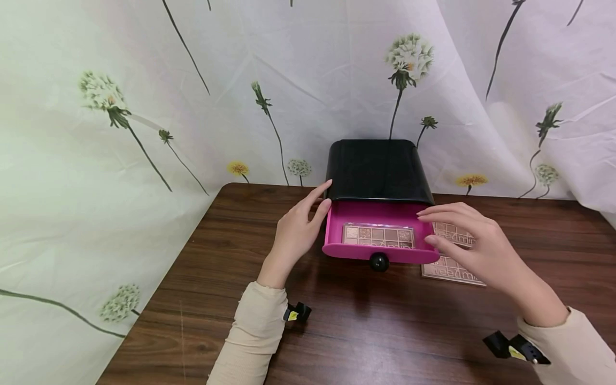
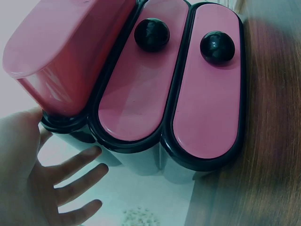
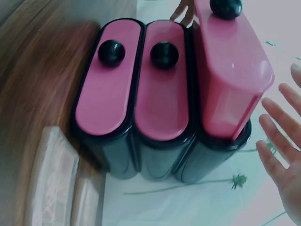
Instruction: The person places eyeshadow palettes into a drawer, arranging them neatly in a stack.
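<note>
A black cabinet has three stacked pink drawers, and its top drawer is pulled out. Inside that drawer lies an eyeshadow palette with a clear lid. My left hand is at the drawer's left side, fingers spread, with its thumb near the pink wall and a fingertip by the cabinet's edge. On the opposite side, my right hand hovers by the drawer's right wall, fingers extended and nothing in its grasp. In the left wrist view, the two lower drawers are closed, each with a round black knob.
Two more palettes lie on the wooden table right of the cabinet, a nearer one and a farther one, both partly covered by my right hand. A white cloth printed with dandelions hangs behind the table.
</note>
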Demonstrator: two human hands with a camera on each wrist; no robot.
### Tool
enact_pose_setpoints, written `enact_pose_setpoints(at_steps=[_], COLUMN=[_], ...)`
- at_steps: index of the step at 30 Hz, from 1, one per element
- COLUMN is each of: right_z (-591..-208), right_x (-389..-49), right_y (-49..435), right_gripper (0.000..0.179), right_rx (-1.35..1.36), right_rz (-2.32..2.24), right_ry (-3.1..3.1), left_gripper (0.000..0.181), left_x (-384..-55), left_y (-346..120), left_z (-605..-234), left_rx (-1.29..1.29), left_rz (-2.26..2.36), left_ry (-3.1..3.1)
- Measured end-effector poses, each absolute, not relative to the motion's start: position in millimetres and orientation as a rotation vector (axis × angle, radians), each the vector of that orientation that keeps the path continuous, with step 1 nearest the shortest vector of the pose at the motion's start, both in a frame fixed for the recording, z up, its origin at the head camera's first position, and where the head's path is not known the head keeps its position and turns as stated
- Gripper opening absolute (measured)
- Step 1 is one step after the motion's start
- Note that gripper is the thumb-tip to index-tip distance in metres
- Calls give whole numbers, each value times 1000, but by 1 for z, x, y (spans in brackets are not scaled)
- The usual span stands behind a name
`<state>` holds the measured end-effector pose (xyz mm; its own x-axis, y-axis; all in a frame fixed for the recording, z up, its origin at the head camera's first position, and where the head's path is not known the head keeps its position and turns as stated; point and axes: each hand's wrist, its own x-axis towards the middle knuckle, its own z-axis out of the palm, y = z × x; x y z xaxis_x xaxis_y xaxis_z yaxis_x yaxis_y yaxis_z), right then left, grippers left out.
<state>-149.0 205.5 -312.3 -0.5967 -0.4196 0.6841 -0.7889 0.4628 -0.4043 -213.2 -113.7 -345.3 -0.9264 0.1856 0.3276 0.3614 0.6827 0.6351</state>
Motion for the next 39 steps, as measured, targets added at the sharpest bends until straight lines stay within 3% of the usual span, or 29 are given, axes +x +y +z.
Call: enact_pose_setpoints(at_steps=[6,9,20,39], right_z=[-320,-326,-349,-388], right_x=[-144,-142,-138,-139], right_y=[221,232,264,306], right_gripper=[38,48,52,41], right_rx=[960,912,788,508], right_rz=[1056,1039,993,1043], right_ry=[-2181,-2232,-2373,-2672], left_gripper=[50,50,50,51], left_x=[-214,-213,-213,-213], left_y=[-114,-114,-114,-114], left_z=[-346,-346,-346,-346], left_rx=[-440,-439,-445,-439], left_rz=[-1079,-1076,-1074,-1055], left_ry=[-2655,-2656,-2649,-2637])
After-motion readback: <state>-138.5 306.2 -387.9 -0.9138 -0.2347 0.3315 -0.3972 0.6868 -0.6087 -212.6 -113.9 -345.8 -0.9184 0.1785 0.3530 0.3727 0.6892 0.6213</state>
